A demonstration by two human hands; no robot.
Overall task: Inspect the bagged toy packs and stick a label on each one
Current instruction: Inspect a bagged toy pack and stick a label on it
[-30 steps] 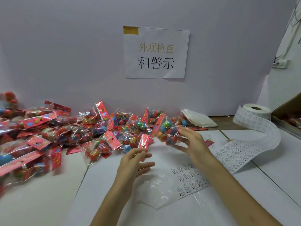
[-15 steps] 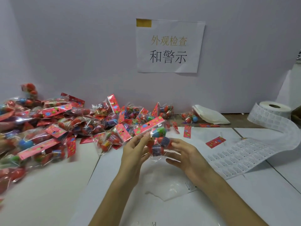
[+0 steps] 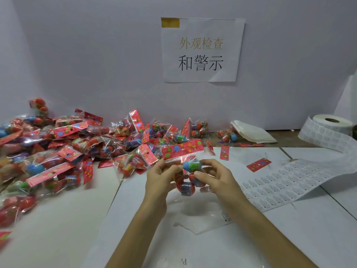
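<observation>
A clear bagged toy pack (image 3: pixel 186 167) with a red flowered header card and blue and red egg-shaped toys hangs above the table's middle. My left hand (image 3: pixel 161 177) grips its left side just under the header. My right hand (image 3: pixel 214 176) grips the eggs from the right, fingers curled round them. A big heap of the same packs (image 3: pixel 63 149) covers the table's left and back. A strip of small printed labels (image 3: pixel 286 180) runs from a roll (image 3: pixel 332 122) at the far right down to a spot beside my right wrist.
An empty clear bag (image 3: pixel 201 215) lies flat under my hands. Loose red header cards (image 3: pixel 258 164) lie on the white table right of centre. A stack of folded clear bags (image 3: pixel 253 131) sits at the back wall under a paper sign (image 3: pixel 201 50).
My right hand drew one pack out of the heap toward me, and my left hand came up and took its other side. Both hands now hold it upright, header on top.
</observation>
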